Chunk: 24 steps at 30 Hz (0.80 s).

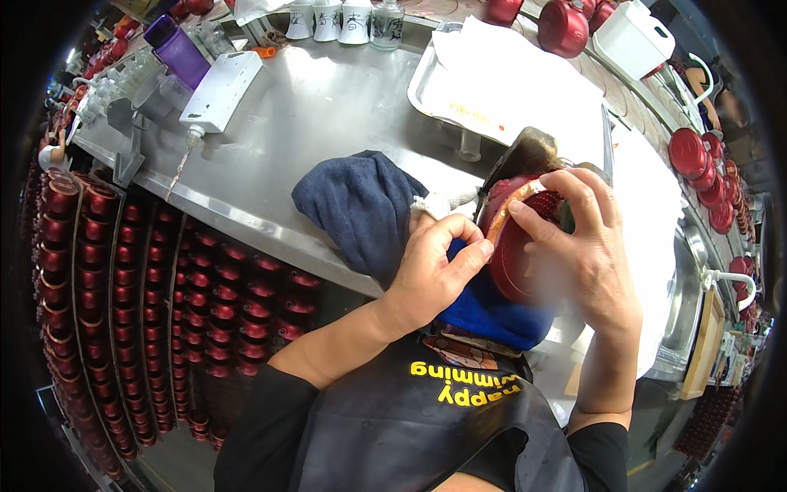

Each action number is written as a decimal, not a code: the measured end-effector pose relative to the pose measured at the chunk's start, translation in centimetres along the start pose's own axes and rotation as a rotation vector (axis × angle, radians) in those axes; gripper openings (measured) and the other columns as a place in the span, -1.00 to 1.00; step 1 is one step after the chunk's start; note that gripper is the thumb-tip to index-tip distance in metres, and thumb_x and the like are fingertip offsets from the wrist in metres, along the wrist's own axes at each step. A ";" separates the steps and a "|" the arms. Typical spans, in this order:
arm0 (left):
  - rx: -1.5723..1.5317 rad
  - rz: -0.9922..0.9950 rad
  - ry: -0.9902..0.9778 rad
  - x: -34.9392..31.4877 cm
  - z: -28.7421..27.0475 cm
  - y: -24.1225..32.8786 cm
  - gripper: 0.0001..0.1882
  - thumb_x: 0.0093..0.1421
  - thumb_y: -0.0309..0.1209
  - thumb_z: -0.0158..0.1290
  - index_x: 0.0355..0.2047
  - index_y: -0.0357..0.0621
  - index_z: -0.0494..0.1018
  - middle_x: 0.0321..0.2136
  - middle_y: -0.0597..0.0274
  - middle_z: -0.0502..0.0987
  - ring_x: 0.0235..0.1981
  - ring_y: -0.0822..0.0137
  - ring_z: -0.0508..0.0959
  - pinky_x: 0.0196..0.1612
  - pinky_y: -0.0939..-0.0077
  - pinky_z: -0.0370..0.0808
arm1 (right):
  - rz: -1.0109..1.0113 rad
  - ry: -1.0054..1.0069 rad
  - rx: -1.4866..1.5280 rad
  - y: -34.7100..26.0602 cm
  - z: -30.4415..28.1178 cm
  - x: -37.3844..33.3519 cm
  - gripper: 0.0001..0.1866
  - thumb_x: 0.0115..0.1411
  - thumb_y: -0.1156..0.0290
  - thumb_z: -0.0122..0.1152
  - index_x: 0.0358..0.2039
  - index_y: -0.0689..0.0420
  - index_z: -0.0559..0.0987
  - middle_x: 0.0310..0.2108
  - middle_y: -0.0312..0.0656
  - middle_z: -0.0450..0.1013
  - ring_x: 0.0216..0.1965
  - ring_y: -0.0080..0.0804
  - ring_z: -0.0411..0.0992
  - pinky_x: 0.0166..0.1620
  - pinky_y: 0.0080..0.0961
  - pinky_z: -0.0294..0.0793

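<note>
You've got the orange patterned strip (499, 221) lying along the curve of the red round vessel (512, 275), right in front of your body, above the blue cloth (500, 321). Your left hand (433, 266) has thumb and forefinger in a narrow pinch at the strip's lower end. Your right hand (597, 250) is arched over the far side, thumb and forefinger tips on the upper stretch; the view there is smeared, so I can't tell if it's pinching or just pressing.

My read: you're aligning the strip. Use light, even tension from the left; too much pull could stretch or tear it. Settle one end, then smooth toward the other, pushing bubbles out ahead of your thumb. Follow the curve, check the edge for skew, and let the cloth cushion the vessel.
</note>
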<state>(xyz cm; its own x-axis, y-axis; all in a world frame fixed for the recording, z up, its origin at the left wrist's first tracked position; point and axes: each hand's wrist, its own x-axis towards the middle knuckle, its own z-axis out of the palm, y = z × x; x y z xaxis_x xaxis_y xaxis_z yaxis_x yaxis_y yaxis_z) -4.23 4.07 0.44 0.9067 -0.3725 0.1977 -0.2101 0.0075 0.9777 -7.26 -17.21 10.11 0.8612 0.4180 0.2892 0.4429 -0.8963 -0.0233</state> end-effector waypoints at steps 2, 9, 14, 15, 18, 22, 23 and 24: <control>-0.011 -0.019 0.001 -0.1 0.0 0.2 -0.80 0.29 -0.27 0.22 -0.37 -0.14 0.56 -0.33 0.13 0.57 -0.09 0.16 0.40 0.13 0.29 0.26 | 0.008 -0.025 0.010 -0.1 0.0 0.0 -0.40 -0.04 0.45 0.48 0.09 -0.15 0.65 0.19 -0.17 0.33 0.28 0.00 0.27 0.21 -0.02 0.39; 0.211 0.111 0.034 -0.5 -0.1 0.9 -0.77 0.28 -0.26 0.24 -0.37 -0.15 0.55 -0.06 -0.12 0.51 0.08 -0.03 0.37 0.25 0.15 0.19 | 0.067 0.074 0.007 0.9 -0.4 -0.3 -0.39 0.00 0.46 0.48 0.14 0.01 0.61 0.14 -0.12 0.38 0.21 0.02 0.35 0.20 -0.05 0.44; 0.365 0.172 0.050 -0.9 -0.1 1.2 -0.81 0.28 -0.30 0.24 -0.35 -0.16 0.56 0.02 -0.20 0.48 0.15 -0.12 0.34 0.26 0.10 0.18 | 0.078 0.074 0.007 1.1 0.1 -0.9 -0.43 0.09 0.41 0.45 0.16 0.06 0.60 0.13 -0.09 0.38 0.22 0.02 0.35 0.22 -0.04 0.42; 0.328 0.161 0.047 -0.8 -0.1 1.1 -0.82 0.29 -0.30 0.23 -0.34 -0.14 0.57 -0.08 -0.14 0.51 0.08 -0.11 0.35 0.20 0.10 0.23 | 0.082 0.076 0.012 1.1 0.2 -0.9 -0.43 0.08 0.41 0.45 0.16 0.06 0.60 0.13 -0.09 0.39 0.22 0.02 0.35 0.22 -0.04 0.42; -0.119 -0.147 -0.139 -0.6 -0.6 0.8 -0.80 0.29 -0.28 0.24 -0.37 -0.14 0.59 -0.13 -0.05 0.55 0.06 0.00 0.37 0.19 0.18 0.24 | 0.091 0.083 0.022 1.1 0.2 -1.2 -0.43 0.08 0.42 0.45 0.15 0.08 0.60 0.13 -0.09 0.39 0.22 0.02 0.35 0.22 -0.04 0.42; -0.038 -0.120 -0.119 -0.8 -0.3 0.5 -0.80 0.29 -0.27 0.25 -0.39 -0.13 0.60 -0.07 -0.05 0.57 0.08 0.03 0.37 0.22 0.17 0.20 | 0.090 0.089 0.022 1.2 0.3 -1.4 -0.44 0.07 0.44 0.45 0.15 0.09 0.60 0.12 -0.09 0.39 0.21 0.02 0.36 0.22 -0.04 0.41; 0.051 -0.047 -0.084 -0.9 -0.1 0.4 -0.80 0.29 -0.28 0.25 -0.38 -0.13 0.60 -0.04 -0.08 0.57 0.10 0.01 0.37 0.23 0.16 0.19 | 0.089 0.090 0.025 1.2 0.3 -1.4 -0.44 0.07 0.44 0.45 0.14 0.09 0.60 0.12 -0.09 0.39 0.21 0.02 0.36 0.22 -0.04 0.41; 0.092 0.017 -0.046 -0.9 0.1 0.4 -0.80 0.28 -0.28 0.25 -0.38 -0.13 0.60 -0.02 -0.11 0.55 0.09 -0.01 0.37 0.24 0.14 0.19 | 0.088 0.089 0.022 1.2 0.3 -1.4 -0.44 0.07 0.44 0.45 0.14 0.09 0.60 0.11 -0.09 0.40 0.21 0.03 0.36 0.22 -0.04 0.41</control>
<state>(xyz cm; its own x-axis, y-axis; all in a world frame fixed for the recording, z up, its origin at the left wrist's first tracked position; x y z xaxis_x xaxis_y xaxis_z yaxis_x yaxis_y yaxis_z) -5.20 4.32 0.59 0.8856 -0.4150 0.2084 -0.2596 -0.0704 0.9631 -7.90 -18.81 9.33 0.8718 0.3224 0.3689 0.3730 -0.9249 -0.0731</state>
